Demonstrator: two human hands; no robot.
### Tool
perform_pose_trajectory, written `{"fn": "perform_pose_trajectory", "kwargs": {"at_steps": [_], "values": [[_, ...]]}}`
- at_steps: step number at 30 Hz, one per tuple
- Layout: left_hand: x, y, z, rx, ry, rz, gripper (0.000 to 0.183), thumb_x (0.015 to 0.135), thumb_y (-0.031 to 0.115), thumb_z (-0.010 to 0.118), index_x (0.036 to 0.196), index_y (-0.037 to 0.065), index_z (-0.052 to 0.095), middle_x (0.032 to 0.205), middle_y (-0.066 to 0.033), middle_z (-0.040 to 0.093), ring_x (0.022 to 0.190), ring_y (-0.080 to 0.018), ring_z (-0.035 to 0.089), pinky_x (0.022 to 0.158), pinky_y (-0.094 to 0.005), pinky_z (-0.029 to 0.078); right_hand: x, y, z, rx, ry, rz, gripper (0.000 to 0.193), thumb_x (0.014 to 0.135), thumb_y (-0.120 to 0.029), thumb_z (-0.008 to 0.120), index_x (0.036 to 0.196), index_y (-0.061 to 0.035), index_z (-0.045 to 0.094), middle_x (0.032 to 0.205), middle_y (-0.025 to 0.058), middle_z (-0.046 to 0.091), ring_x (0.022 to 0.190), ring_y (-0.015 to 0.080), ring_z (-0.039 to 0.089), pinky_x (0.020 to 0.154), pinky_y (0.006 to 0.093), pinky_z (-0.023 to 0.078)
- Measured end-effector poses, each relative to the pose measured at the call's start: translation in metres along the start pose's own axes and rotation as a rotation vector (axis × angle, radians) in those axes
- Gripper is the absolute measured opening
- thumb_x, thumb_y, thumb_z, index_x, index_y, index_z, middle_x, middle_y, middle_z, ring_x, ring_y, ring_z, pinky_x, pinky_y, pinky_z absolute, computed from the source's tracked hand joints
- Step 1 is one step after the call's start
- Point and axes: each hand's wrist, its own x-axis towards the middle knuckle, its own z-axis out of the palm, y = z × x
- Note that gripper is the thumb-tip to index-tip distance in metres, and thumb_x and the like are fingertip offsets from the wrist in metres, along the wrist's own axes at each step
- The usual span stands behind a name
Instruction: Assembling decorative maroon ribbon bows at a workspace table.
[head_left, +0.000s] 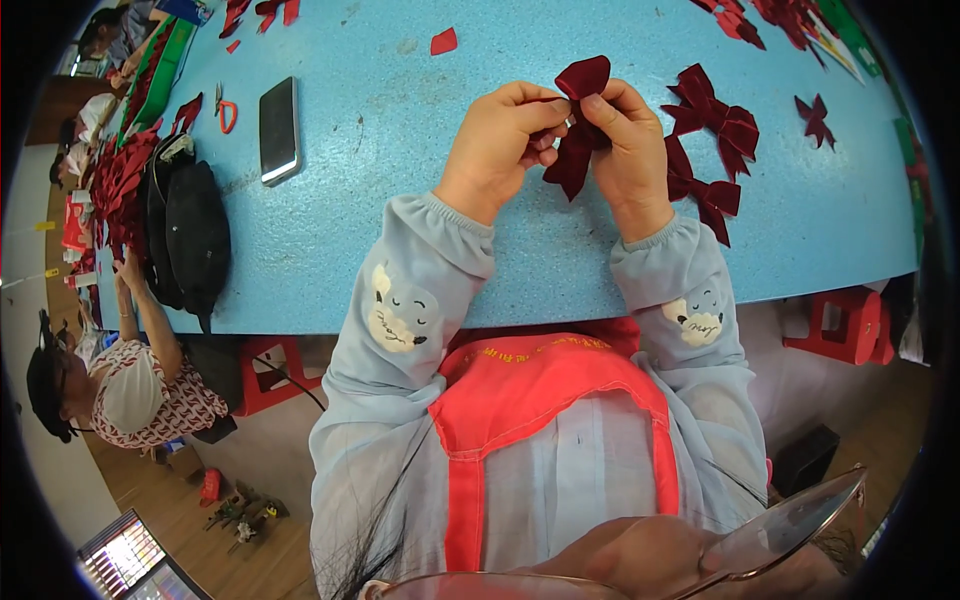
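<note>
Over the blue table, both my hands hold one dark red velvet bow (574,160). My left hand (510,130) pinches the bow's left side near its middle, fingers curled. My right hand (630,135) grips it from the right, thumb pressed on the front below the upper loop. One tail hangs down between the hands. My fingers hide part of the bow's centre. Just right of my right hand lie a large velvet bow (722,122) and, nearer me, another bow (705,190), partly behind my wrist.
A phone (280,130), orange-handled scissors (226,112) and a black bag (190,225) lie to the left on the table (380,260). Beyond the bag is a heap of red velvet strips (122,190), where another person (130,390) works. A small bow (815,120) lies far right.
</note>
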Motion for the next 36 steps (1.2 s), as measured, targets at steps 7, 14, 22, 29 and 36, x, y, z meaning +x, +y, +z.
{"fn": "perform_pose_trajectory", "kwargs": {"at_steps": [7, 14, 22, 29, 36], "values": [[-0.003, -0.004, -0.004, 0.188, 0.103, 0.118, 0.014, 0.082, 0.012, 0.064, 0.089, 0.000, 0.059, 0.070, -0.0041, 0.059, 0.055, -0.0101, 0.051, 0.047, -0.0228, 0.040, 0.005, -0.007, 0.010, -0.340, -0.049, 0.041, 0.010, 0.087, -0.010, 0.062, 0.095, -0.0037, 0.062, 0.092, 0.0012, 0.063, 0.082, 0.0099, 0.057, 0.076, 0.0238, 0.045], [-0.013, -0.007, -0.031, 0.178, -0.033, -0.127, 0.013, 0.083, 0.015, 0.064, 0.086, 0.002, 0.062, 0.074, -0.0036, 0.060, 0.059, -0.0103, 0.054, 0.050, -0.0231, 0.042, 0.011, -0.019, -0.011, -0.125, -0.076, 0.225, 0.011, 0.085, -0.013, 0.063, 0.093, -0.0053, 0.063, 0.086, -0.0025, 0.061, 0.076, 0.0055, 0.055, 0.070, 0.0196, 0.044], [-0.037, 0.000, -0.043, 0.736, 0.015, 0.171, 0.018, 0.083, 0.016, 0.065, 0.093, 0.000, 0.063, 0.077, -0.0028, 0.062, 0.062, -0.0105, 0.056, 0.057, -0.0243, 0.046, 0.017, -0.036, -0.016, -0.244, -0.187, 0.313, 0.009, 0.083, -0.015, 0.064, 0.086, -0.0067, 0.063, 0.078, -0.0055, 0.059, 0.068, 0.0034, 0.052, 0.064, 0.0180, 0.041], [-0.023, -0.011, -0.007, 0.544, -0.043, 0.242, 0.020, 0.086, 0.014, 0.061, 0.099, -0.001, 0.064, 0.074, -0.0013, 0.062, 0.067, -0.0090, 0.056, 0.060, -0.0236, 0.046, 0.013, -0.029, -0.004, -0.342, -0.258, 0.314, 0.008, 0.083, -0.015, 0.064, 0.084, -0.0070, 0.063, 0.075, -0.0072, 0.056, 0.066, 0.0019, 0.048, 0.062, 0.0176, 0.038], [-0.017, -0.030, 0.005, 0.255, 0.177, 0.286, 0.016, 0.090, 0.015, 0.056, 0.086, 0.001, 0.061, 0.066, 0.0008, 0.055, 0.058, -0.0056, 0.048, 0.050, -0.0226, 0.039, 0.008, -0.026, 0.005, -0.341, -0.154, 0.207, 0.008, 0.084, -0.013, 0.062, 0.083, -0.0056, 0.063, 0.077, -0.0066, 0.057, 0.071, 0.0020, 0.049, 0.065, 0.0179, 0.038]]}}
